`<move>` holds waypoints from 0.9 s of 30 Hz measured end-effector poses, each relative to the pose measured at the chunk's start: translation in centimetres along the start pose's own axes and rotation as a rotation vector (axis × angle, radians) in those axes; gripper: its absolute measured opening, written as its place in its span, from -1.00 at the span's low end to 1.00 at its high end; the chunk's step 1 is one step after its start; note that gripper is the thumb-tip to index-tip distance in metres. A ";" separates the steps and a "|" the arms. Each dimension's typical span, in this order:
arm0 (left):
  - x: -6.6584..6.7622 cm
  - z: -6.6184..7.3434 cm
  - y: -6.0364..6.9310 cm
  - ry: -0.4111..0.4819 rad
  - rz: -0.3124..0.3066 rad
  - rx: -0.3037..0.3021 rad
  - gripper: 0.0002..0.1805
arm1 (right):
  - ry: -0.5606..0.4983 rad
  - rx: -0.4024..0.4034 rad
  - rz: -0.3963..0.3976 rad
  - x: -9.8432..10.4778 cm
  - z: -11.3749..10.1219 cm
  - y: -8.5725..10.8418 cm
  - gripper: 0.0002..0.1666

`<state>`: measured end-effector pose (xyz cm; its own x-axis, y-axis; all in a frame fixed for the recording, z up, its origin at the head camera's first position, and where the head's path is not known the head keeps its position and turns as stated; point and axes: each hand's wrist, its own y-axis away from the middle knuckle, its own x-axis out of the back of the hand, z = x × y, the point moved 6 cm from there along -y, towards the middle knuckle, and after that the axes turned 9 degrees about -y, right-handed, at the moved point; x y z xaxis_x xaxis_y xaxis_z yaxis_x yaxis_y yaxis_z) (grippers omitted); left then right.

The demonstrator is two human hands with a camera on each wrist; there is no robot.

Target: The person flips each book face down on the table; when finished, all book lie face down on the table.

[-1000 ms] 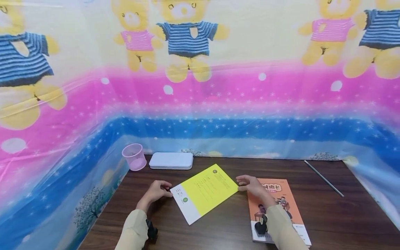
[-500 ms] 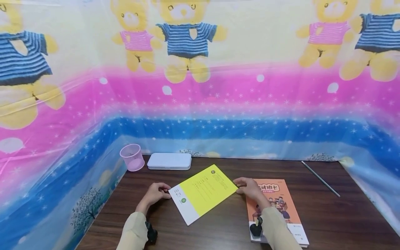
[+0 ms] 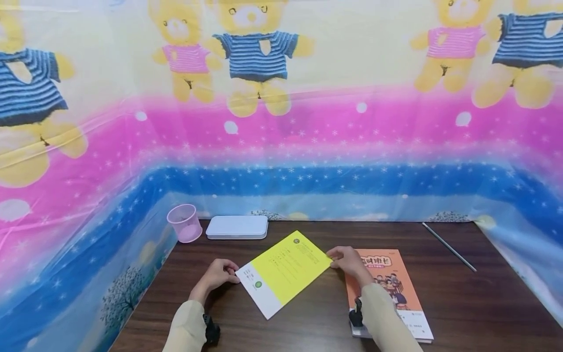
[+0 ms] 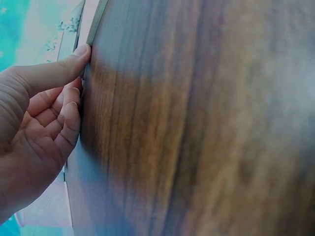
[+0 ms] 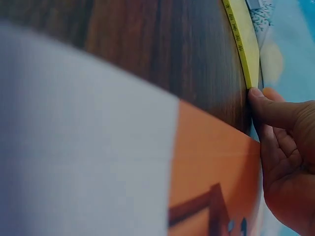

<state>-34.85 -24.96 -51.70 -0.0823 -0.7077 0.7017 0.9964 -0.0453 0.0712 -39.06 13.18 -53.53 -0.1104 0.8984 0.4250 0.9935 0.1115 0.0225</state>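
Note:
A yellow book (image 3: 290,274) with a white strip along its lower left lies at a slant on the dark wooden table. At its left corner, my left hand (image 3: 218,274) pinches the cover's corner between thumb and fingers; its thumb tip touches the edge in the left wrist view. My right hand (image 3: 350,262) pinches the opposite corner, with thumb and forefinger on the yellow spine (image 5: 238,46) end in the right wrist view. Under the right wrist lies an orange book (image 3: 398,288) with a white lower band, partly hidden by the forearm.
A pink see-through cup (image 3: 184,225) stands at the back left, beside a white flat case (image 3: 236,227). A thin grey rod (image 3: 448,247) lies at the back right. Printed cloth (image 3: 308,181) hangs behind the table (image 3: 479,313) and along its sides.
The yellow book has turned slightly counterclockwise, its right corner moving away and its left corner nearer. Both hands stay at its corners. The head view has shifted a little.

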 end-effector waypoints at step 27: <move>-1.7 1.6 4.9 -0.112 -0.200 -0.156 -0.75 | -0.023 -0.044 0.009 -1.3 -1.3 -3.0 -0.65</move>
<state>-29.84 -22.81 -51.43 -0.2708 -0.5919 0.7592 0.9502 -0.2908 0.1122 -41.92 11.17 -52.98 -0.1019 0.9088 0.4047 0.9946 0.0855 0.0584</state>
